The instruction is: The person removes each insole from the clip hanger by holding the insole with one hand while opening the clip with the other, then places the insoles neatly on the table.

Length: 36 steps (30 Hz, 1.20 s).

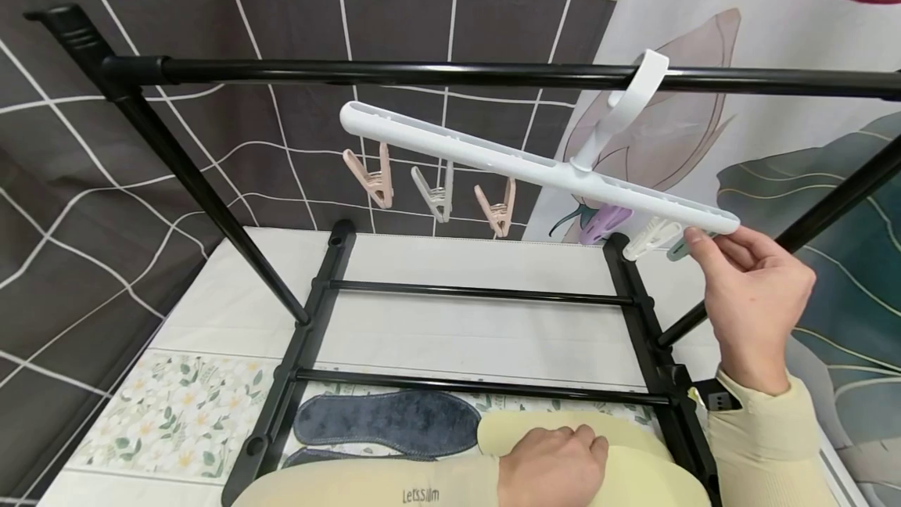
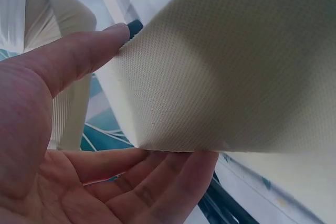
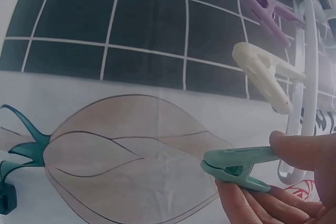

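A white clip hanger (image 1: pixel 457 149) hangs tilted by its hook from the black rod (image 1: pixel 394 71). My right hand (image 1: pixel 760 288) is at its lower right end, pinching a green clip (image 3: pixel 236 166) between thumb and fingers. Beside that clip hang a white clip (image 3: pixel 262 74) and a purple clip (image 3: pixel 265 14). Farther left are two pink clips and a grey clip (image 1: pixel 436 192). Low down, my left hand (image 1: pixel 556 466) holds a pale yellow insole (image 2: pixel 210 82) by its edge, thumb on one side and fingers on the other. Another pale yellow insole (image 1: pixel 612 426) lies close by.
Dark blue-grey insoles (image 1: pixel 387 419) lie by the base of the black rack (image 1: pixel 320 319), on a white and floral surface (image 1: pixel 190 405). A dark checked curtain (image 1: pixel 281 14) hangs behind; a patterned white cloth (image 1: pixel 704 37) is at right.
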Each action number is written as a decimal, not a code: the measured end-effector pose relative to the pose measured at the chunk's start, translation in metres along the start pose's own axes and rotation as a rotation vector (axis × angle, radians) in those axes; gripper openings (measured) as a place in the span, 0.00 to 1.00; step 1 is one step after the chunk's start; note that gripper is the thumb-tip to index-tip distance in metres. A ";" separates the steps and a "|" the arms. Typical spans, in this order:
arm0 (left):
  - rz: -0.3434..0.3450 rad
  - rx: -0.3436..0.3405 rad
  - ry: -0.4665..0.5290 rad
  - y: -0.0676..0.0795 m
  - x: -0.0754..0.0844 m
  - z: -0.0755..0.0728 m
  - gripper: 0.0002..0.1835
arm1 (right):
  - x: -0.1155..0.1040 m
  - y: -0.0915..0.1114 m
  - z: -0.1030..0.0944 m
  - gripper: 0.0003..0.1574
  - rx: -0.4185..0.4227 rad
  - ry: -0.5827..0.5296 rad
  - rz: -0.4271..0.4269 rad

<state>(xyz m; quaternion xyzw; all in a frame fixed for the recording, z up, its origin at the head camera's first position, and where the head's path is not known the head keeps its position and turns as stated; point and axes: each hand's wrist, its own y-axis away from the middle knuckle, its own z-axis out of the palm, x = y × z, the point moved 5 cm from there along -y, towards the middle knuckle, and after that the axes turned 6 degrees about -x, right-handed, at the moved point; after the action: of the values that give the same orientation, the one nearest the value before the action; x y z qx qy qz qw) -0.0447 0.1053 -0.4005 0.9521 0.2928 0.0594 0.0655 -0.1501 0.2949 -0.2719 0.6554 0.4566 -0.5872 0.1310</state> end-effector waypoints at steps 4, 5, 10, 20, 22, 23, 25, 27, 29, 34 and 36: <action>0.000 -0.010 -0.002 0.000 0.005 0.004 0.10 | 0.000 0.000 0.000 0.21 0.009 -0.002 -0.003; 0.010 -0.009 -0.003 0.000 0.005 0.005 0.10 | 0.000 0.000 0.000 0.21 0.010 -0.003 -0.001; 0.083 -0.059 0.030 0.000 0.008 0.012 0.17 | 0.000 0.000 -0.001 0.21 0.013 -0.007 0.007; 0.122 -0.125 0.158 -0.003 0.011 0.025 0.25 | -0.001 0.001 -0.002 0.21 0.024 -0.004 -0.009; 0.119 -0.114 0.182 -0.003 0.012 0.026 0.23 | -0.002 0.001 -0.003 0.21 0.027 0.002 -0.014; 0.116 -0.108 0.193 -0.003 0.012 0.027 0.22 | -0.002 0.001 -0.003 0.21 0.029 -0.001 -0.011; 0.120 -0.095 0.217 -0.003 0.013 0.028 0.20 | -0.002 0.001 -0.004 0.21 0.030 -0.005 -0.006; 0.123 -0.094 0.245 -0.004 0.014 0.030 0.19 | -0.001 0.001 -0.004 0.20 0.030 -0.007 0.002; 0.129 -0.088 0.251 -0.004 0.015 0.032 0.18 | -0.001 0.001 -0.004 0.20 0.029 -0.012 0.006; 0.151 -0.070 0.239 -0.004 0.016 0.035 0.18 | 0.000 0.000 -0.004 0.20 0.027 -0.012 -0.009; 0.150 -0.075 0.235 -0.004 0.016 0.036 0.18 | 0.000 0.000 -0.005 0.20 0.027 -0.010 -0.009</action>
<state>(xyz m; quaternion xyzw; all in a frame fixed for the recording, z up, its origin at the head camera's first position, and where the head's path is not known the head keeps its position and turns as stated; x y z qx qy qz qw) -0.0281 0.1149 -0.4349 0.9546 0.2242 0.1861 0.0618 -0.1467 0.2981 -0.2708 0.6520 0.4509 -0.5974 0.1215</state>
